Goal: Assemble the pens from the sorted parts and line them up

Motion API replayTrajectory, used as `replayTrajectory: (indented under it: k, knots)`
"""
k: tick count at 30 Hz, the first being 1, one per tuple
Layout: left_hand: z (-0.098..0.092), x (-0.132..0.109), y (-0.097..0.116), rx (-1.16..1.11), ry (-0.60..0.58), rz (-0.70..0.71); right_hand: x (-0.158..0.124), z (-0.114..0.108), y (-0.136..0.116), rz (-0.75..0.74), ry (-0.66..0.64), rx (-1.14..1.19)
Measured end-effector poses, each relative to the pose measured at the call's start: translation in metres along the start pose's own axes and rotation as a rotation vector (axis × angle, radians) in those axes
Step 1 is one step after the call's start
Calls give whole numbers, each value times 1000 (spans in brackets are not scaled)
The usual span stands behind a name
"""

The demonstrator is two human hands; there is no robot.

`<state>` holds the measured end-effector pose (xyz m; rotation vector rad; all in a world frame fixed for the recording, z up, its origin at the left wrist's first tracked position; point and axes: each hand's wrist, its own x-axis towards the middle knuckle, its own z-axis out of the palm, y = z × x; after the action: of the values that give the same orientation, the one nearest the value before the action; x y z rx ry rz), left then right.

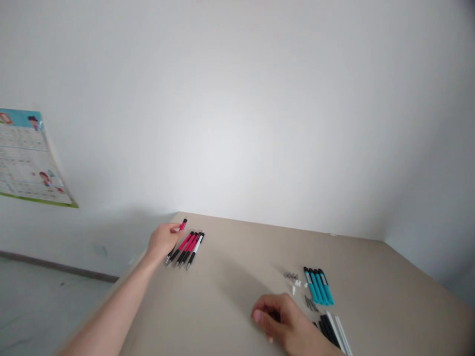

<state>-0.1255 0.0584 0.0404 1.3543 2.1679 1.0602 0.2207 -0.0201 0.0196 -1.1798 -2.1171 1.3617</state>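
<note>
Near the far left corner of the table, my left hand [165, 241] pinches a red-and-black pen [182, 225] between thumb and fingers, its black top pointing up and away. Just right of it several pens lie side by side: red ones with black grips [188, 245] and, at the right end, a white one with a black grip [196, 249]. My right hand [280, 321] rests low over the table at the front, fingers curled in, with nothing visible in them. Close to its right lie black tubes [328, 330] and thin white tubes [342, 333], partly covered by the hand.
Several turquoise pen barrels [319, 286] lie in a row at the right. Beside them are small springs [291, 275], white plastic bits [297, 284] and grey metal tips [310, 303]. A white wall [237, 123] borders the beige table [230, 306]; a poster [29, 158] hangs left.
</note>
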Motion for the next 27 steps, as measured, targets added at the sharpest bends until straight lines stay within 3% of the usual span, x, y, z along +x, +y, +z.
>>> replayTrajectory:
  k: [2,8,27]
  knots:
    - [-7,5,-16,80,58,1,0,0,0,14,-1,-4]
    - [4,13,-38,228,16,68,0,-1,-3,13,-3,-16]
    - [16,-2,-20,440,-41,221,0,0,0,-6,-28,-73]
